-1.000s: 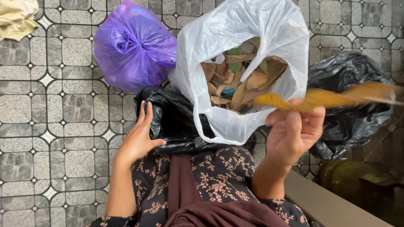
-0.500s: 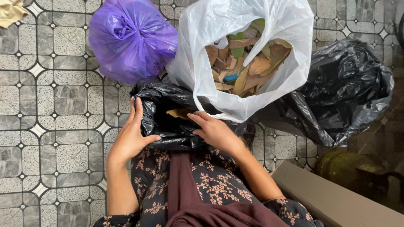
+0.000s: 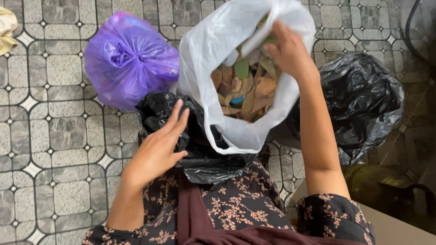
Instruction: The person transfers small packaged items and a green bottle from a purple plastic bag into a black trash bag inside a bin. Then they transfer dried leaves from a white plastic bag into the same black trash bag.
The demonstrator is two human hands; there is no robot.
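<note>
Right hand deep in the white bag, fingers curled down among the dry leaves; grip on any leaf impossible to tell, fingertips hidden. Left hand flat and relaxed, fingers spread, resting on the rim of the small black bag at the lap, holding nothing. White bag just behind that black one, on the tiled floor. Plenty of leaves left in the white bag; sorting far from finished, by the look of it. Knotted purple bag alongside, larger black bag off to the right.
</note>
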